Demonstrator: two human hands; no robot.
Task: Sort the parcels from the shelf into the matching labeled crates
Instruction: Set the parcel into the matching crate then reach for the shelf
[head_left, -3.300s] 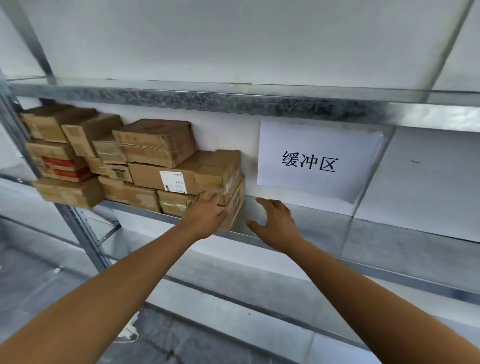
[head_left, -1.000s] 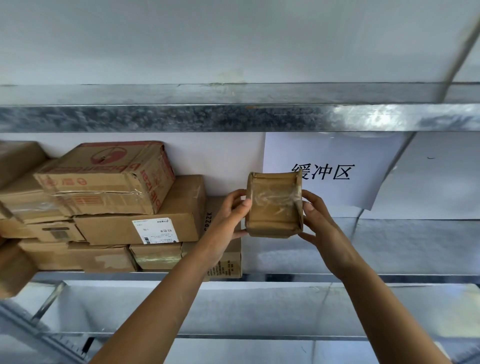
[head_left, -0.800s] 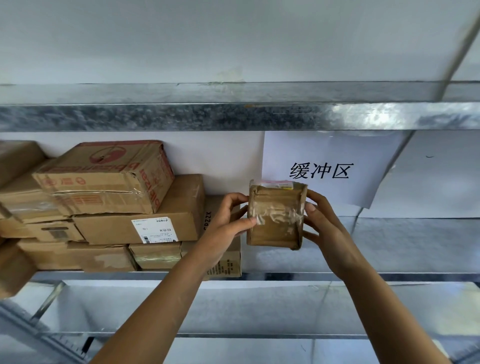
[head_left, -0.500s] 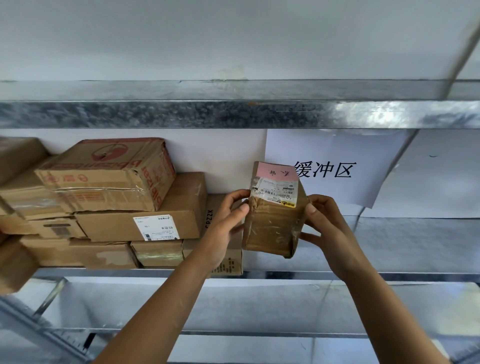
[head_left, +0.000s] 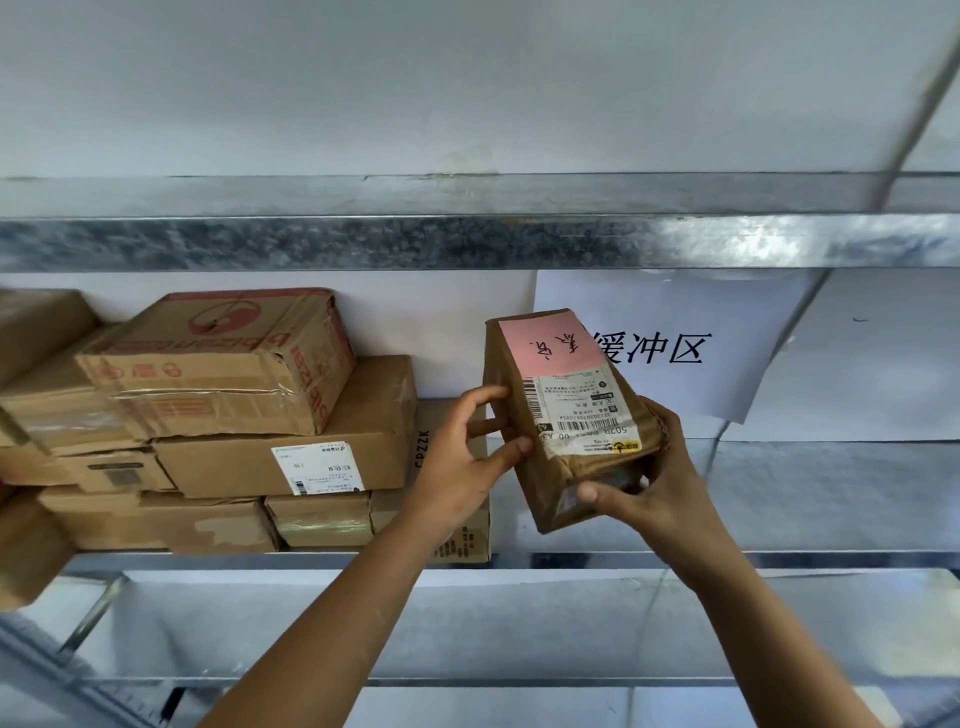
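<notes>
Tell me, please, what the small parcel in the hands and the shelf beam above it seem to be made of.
Small parcel: likely brown cardboard wrapped in glossy clear tape, going by the creased corners and wrinkled sheen on its lower face. Its pink label: matte paper with handwriting. Shelf beam: probably galvanised steel; it is grey and shiny with a mottled spangle pattern.

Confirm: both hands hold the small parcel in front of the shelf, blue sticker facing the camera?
The sticker is pink, not blue; the head view shows it. Left hand and right hand do hold the parcel before the shelf.
</notes>
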